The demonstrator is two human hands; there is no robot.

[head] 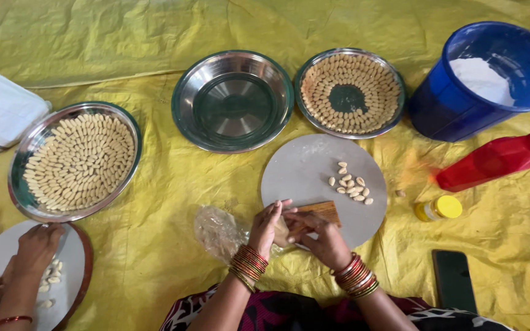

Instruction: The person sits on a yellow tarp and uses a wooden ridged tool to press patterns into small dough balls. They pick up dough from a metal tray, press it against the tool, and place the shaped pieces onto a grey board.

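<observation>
My left hand [265, 227] and my right hand [321, 236] meet at the near edge of a round grey board [314, 162]. Both press on a brown wooden comb [320, 212] lying on the board, with a bit of dough hidden between the fingers. Several small ridged dough pieces [351, 185] lie loose on the board just beyond the comb. Red and gold bangles ring both wrists.
Steel plates stand beyond: one full of dough pieces [78, 160], one bare [233, 101], one ringed with pieces [351, 92]. A blue bucket of white flour [486, 79], red bottle [498, 158], yellow-capped jar [440, 208], phone [454, 279], plastic wrap [219, 230]. Another person's hand [35, 248] works at left.
</observation>
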